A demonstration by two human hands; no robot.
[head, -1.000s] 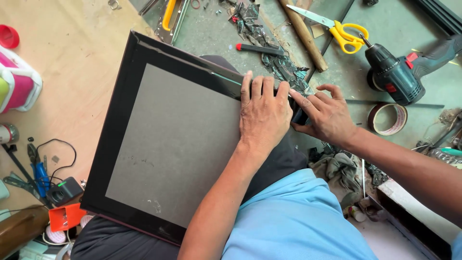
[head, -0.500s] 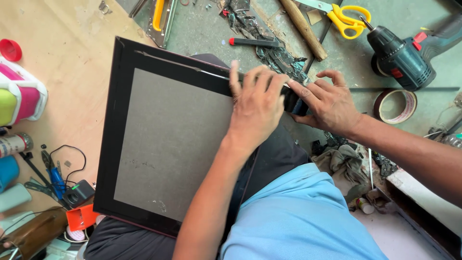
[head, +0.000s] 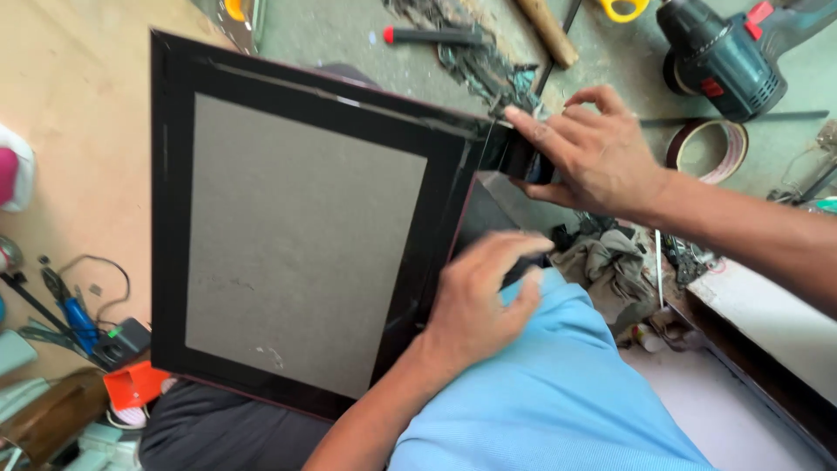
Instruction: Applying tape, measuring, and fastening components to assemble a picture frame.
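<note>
A black picture frame (head: 179,201) with a grey backing board (head: 296,253) lies tilted across my lap. My right hand (head: 597,148) is at the frame's top right corner, fingers pinched on a strip of black tape (head: 527,161) that runs off the corner. My left hand (head: 475,305) lies blurred against the frame's right edge, low down by my blue shirt, fingers stretched out and holding nothing. Black tape is stuck along the frame's top edge.
On the green floor beyond the frame lie a dark cordless drill (head: 724,52), a brown tape roll (head: 711,148), yellow scissors (head: 623,9), a red-tipped screwdriver (head: 427,37), a wooden handle (head: 545,30) and rags (head: 602,253). Blue pliers (head: 74,318) and an orange box (head: 131,384) lie at left.
My left hand has come off the top edge and slid down to the frame's right edge. The frame has turned more upright in view. My right hand stays at the corner.
</note>
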